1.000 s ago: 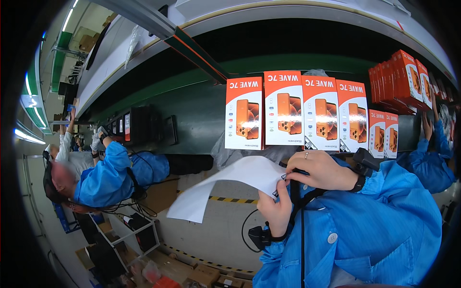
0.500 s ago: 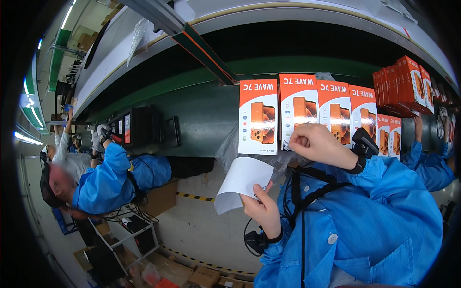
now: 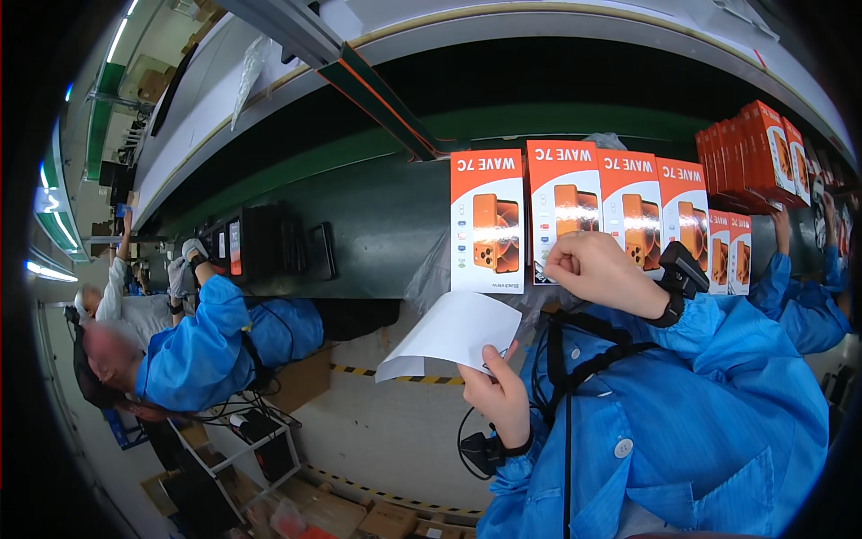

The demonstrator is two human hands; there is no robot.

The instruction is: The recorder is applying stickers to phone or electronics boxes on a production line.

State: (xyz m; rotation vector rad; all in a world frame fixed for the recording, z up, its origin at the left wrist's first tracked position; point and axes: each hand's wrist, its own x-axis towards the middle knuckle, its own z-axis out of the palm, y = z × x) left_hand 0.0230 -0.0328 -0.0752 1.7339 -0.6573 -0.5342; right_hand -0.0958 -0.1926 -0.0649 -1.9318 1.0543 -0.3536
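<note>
My left hand (image 3: 499, 395) pinches the near edge of a white paper sheet (image 3: 453, 334), which curls out to the left over the table's edge. With bent fingers closed together, my right hand (image 3: 600, 274) is at the lower part of the second orange-and-white phone box (image 3: 564, 202) from the left. Whether anything small sits in those fingertips is hidden. To its left lies the first phone box (image 3: 487, 225), apart from both hands. A third box (image 3: 630, 180) and a fourth box (image 3: 684, 193) continue the row to the right, with more beside them.
Stacked orange boxes (image 3: 763, 153) stand at the far right, near another person's hand. Clear plastic film (image 3: 429, 283) lies at the table's near edge. A black phone-like slab (image 3: 321, 251) and black trays (image 3: 260, 238) are on the left, beside a co-worker in blue (image 3: 202, 355).
The paper's free end has swung out to the left and flattened somewhat. My right hand stays over the second box, its fingers drawn closer together.
</note>
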